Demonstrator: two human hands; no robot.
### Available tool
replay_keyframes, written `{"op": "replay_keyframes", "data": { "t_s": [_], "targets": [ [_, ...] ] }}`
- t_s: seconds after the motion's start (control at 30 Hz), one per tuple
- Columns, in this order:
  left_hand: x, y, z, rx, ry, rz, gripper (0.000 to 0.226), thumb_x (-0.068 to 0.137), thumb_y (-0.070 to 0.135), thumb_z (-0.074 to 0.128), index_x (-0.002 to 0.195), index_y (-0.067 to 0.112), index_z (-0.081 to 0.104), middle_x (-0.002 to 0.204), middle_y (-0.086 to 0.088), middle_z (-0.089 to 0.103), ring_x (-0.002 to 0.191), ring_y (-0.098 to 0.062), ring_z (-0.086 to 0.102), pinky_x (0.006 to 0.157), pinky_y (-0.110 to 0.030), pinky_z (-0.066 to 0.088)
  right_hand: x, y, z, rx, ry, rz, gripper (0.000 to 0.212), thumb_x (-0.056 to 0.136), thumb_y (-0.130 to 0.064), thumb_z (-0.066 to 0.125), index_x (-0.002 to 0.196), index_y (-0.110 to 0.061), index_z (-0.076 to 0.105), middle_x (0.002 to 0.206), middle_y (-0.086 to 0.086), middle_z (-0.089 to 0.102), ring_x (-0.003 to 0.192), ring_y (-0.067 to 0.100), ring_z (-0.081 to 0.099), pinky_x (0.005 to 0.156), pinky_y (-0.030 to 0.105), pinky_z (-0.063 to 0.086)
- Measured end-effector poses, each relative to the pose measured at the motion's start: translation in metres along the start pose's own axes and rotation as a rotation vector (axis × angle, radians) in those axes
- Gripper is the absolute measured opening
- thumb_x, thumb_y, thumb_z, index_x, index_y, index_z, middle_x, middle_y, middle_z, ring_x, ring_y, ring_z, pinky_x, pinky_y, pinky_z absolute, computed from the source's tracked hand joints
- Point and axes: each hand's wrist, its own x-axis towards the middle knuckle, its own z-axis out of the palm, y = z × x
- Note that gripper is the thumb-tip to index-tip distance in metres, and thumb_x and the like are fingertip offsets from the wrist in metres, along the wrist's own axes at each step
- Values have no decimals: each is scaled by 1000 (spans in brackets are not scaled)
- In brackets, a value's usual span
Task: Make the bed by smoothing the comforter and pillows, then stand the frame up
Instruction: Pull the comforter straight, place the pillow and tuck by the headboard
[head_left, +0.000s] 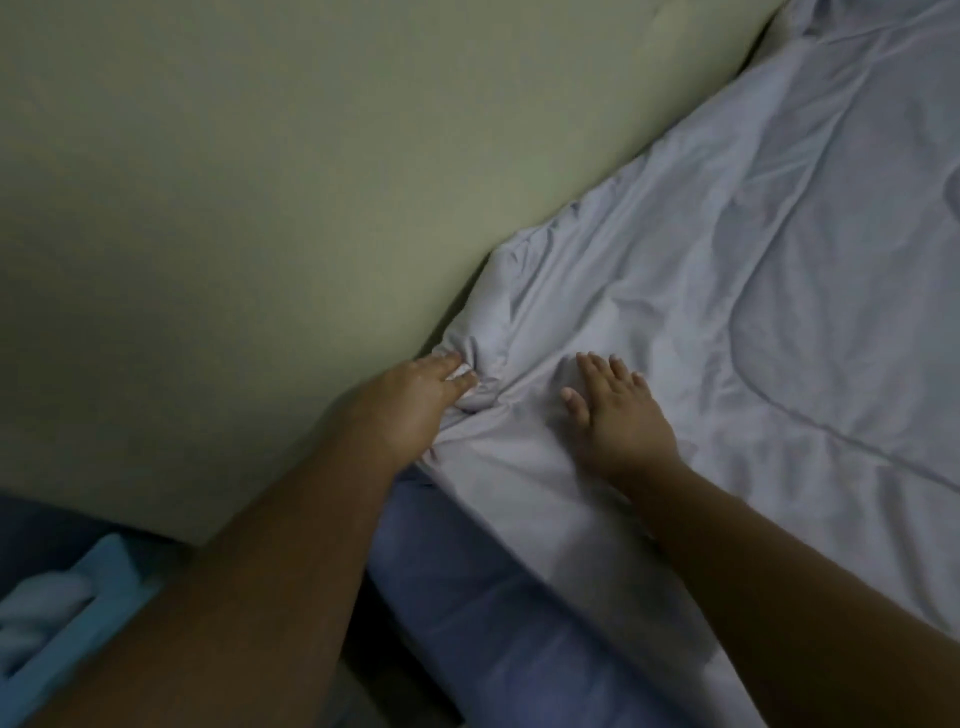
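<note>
Nearest, at 7 o'clock in the view, sits one blue bin (111, 592) with a pale cloth (36, 608) in it. Just past it, at 6 o'clock, the blue side of the bed (467, 597) shows below the hanging edge of the cover.

Both forearms reach up from the bottom edge. The left hand (421, 395) is at the bed's corner by the wall, its fingers (449, 364) curled into a bunched knot of the comforter (779, 260), pinching the fabric. The right hand (618, 410) lies just beside it at 3 o'clock, palm down, fingers straight and spread, pressing on the cloth and holding nothing.

The comforter is the one task item in view. It spreads from both hands toward 1 and 2 o'clock, and its long edge follows the green wall (208, 208) from 7 to 1 o'clock. The bunched corner (483, 364) is touching the left hand's fingertips, so that hand is the nearer one. The creases fan out from the corner toward 2 o'clock, which suggests the next pull or sweep should go along that line.

Count: two hands, one comforter, one bin, one cloth. No pillow and no frame can be seen.
</note>
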Motion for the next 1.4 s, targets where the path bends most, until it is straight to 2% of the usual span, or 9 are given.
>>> {"op": "replay_keyframes", "data": {
  "t_s": [0.13, 0.23, 0.33, 0.37, 0.53, 0.77, 0.93, 1.07, 1.4],
  "targets": [
    [-62, -4, 66, -23, -129, -103, 50, 71, 14, 35, 101, -3, 71, 98, -30, 70, 69, -42, 71, 42, -47, 54, -10, -7, 57, -58, -70, -35, 58, 97, -47, 19, 148, -18, 19, 157, 5, 20, 145, 23, 13, 117, 38, 8],
    [-94, 1, 108, -91, -209, -236, 55, 76, 20, 31, 112, 1, 68, 114, -29, 65, 77, -44, 70, 54, -51, 57, -23, -8, 99, -184, -142, -96, 67, 91, -54, 8, 149, -21, 15, 158, 2, 15, 146, 20, 8, 118, 38, 1],
    [-110, 8, 129, -176, -254, -543, 48, 95, 29, 30, 138, 17, 46, 149, -12, 39, 121, -38, 52, 96, -47, 47, -28, -5, 121, -285, -88, -133, 64, 94, -52, 12, 148, -19, 17, 158, 3, 16, 145, 21, 9, 118, 40, -1],
    [-111, 10, 133, -238, -231, -633, 44, 96, 25, 34, 138, 18, 44, 148, -12, 40, 123, -36, 49, 100, -44, 44, -29, -5, 123, -295, -52, -132, 65, 93, -52, 13, 148, -18, 20, 157, 4, 20, 145, 22, 13, 117, 40, 1],
    [-95, 25, 131, -553, 219, -1237, 34, 86, 6, 50, 120, 1, 52, 123, -27, 56, 110, -41, 55, 90, -39, 44, -28, -10, 127, -290, -3, -103, 65, 93, -51, 16, 147, -14, 24, 155, 7, 23, 144, 25, 17, 117, 40, 3],
    [-115, 1, 144, -775, 39, -1973, 45, 102, 22, 32, 136, -7, 40, 142, -23, 44, 129, -37, 44, 103, -41, 38, -41, -33, 140, -230, 2, -142, 63, 95, -50, 24, 146, -11, 27, 155, 9, 24, 144, 25, 17, 116, 37, 1],
    [-111, 30, 144, -772, 269, -1880, 53, 97, 39, 33, 128, -1, 51, 134, -24, 52, 118, -39, 52, 95, -38, 41, -43, -35, 148, -270, 31, -128, 62, 95, -48, 27, 142, -10, 35, 151, 10, 34, 141, 27, 26, 115, 41, 8],
    [-113, 29, 146, -627, 138, -1709, 48, 102, 27, 28, 127, -8, 47, 133, -29, 51, 118, -43, 51, 96, -41, 42, -44, -37, 147, -262, 23, -129, 61, 96, -49, 26, 145, -12, 29, 154, 9, 28, 143, 26, 19, 116, 39, 2],
    [-118, 17, 146, -606, -109, -1799, 50, 101, 28, 30, 140, -4, 35, 144, -25, 40, 127, -42, 44, 102, -44, 39, -51, -44, 142, -215, -57, -163, 64, 96, -51, 23, 147, -13, 23, 156, 7, 19, 145, 22, 11, 116, 36, -3]
  ]
}}
